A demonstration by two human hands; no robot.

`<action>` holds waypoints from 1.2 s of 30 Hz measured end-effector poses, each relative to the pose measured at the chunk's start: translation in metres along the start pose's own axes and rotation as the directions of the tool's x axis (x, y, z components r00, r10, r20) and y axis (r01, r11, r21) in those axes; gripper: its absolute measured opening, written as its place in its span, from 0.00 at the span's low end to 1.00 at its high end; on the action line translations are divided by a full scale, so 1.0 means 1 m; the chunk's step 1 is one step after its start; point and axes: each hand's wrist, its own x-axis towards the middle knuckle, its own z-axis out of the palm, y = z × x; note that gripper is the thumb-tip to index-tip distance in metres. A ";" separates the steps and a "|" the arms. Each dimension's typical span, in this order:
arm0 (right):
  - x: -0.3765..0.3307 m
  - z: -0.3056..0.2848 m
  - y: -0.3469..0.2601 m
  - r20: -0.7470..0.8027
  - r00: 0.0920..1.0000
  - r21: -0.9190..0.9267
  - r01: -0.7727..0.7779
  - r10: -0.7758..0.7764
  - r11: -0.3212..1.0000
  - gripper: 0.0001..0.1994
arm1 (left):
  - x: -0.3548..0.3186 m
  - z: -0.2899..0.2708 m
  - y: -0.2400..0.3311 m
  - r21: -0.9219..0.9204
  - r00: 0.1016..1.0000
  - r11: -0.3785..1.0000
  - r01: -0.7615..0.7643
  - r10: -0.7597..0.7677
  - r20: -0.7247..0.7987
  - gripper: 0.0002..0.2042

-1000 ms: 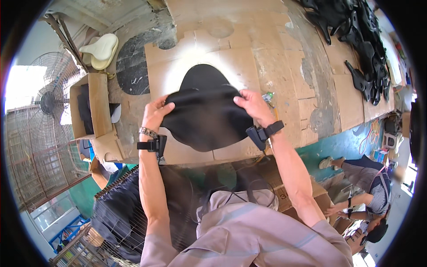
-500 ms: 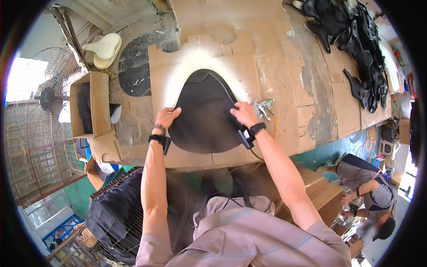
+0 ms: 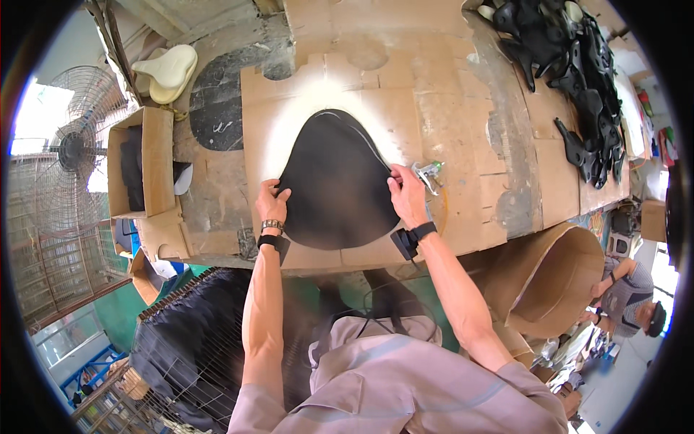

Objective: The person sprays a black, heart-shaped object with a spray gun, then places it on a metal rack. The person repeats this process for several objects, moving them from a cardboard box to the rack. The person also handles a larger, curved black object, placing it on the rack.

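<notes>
A black bell-shaped sheet (image 3: 340, 184) lies on the cardboard-covered table in front of me, its narrow rounded end pointing away. Around that far end the cardboard is coated white. My left hand (image 3: 272, 204) pinches the sheet's left edge between thumb and fingers. On the opposite side, my right hand (image 3: 408, 194) grips the right edge with its fingertips. A thin pale line runs along the sheet's upper right rim. Just beyond my right hand rests a spray gun (image 3: 429, 172) with a green part and an orange hose.
Black moulded parts (image 3: 589, 94) are heaped at the far right. Cream bicycle saddles (image 3: 168, 71) sit at the far left, near a cardboard box (image 3: 159, 163) and a fan (image 3: 72, 150). Dark pieces (image 3: 191, 340) fill a wire rack below left. A large open carton (image 3: 557, 278) and another person (image 3: 629, 300) are at right.
Both hands have shifted slightly toward me along the sheet's edges, and the right has moved outward. The sheet's far rim looks flatter. At right, the large carton has come into view beside the other person.
</notes>
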 end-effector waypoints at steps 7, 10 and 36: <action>-0.056 -0.055 0.049 -0.143 0.988 -0.368 -0.111 0.061 0.923 0.05 | -0.021 -0.003 0.023 0.070 0.942 0.956 -0.284 0.292 -0.166 0.20; -0.071 -0.064 0.071 -0.137 0.981 -0.342 -0.174 0.134 0.924 0.06 | -0.057 -0.010 0.050 0.117 0.869 0.874 -0.471 0.483 -0.110 0.20; -0.062 -0.059 0.044 0.058 0.991 -0.594 -0.065 0.123 0.802 0.24 | -0.119 0.014 0.000 0.316 0.814 0.774 -0.548 0.407 0.414 0.49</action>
